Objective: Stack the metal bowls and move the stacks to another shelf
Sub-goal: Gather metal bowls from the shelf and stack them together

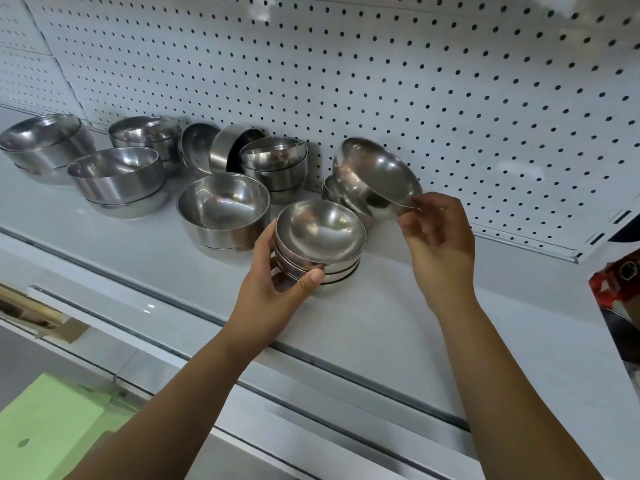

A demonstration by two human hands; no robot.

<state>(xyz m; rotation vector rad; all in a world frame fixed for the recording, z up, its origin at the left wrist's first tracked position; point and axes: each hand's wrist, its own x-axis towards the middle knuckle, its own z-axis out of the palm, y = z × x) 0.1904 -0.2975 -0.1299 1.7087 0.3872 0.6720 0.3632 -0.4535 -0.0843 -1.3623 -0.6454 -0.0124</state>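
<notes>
A short stack of shallow metal bowls (320,237) sits on the white shelf (398,306). My left hand (277,292) grips the stack's side, thumb in front and fingers behind. My right hand (436,237) pinches the rim of a single metal bowl (375,174), held tilted in the air just right of and above the stack. Another small bowl (330,190) lies on the shelf behind it, partly hidden.
Several deeper metal bowls and stacks stand to the left, among them one stack (223,209) right beside my left hand, and others at the far left (117,178). A white pegboard (415,81) backs the shelf. A red package (616,282) sits at the right edge.
</notes>
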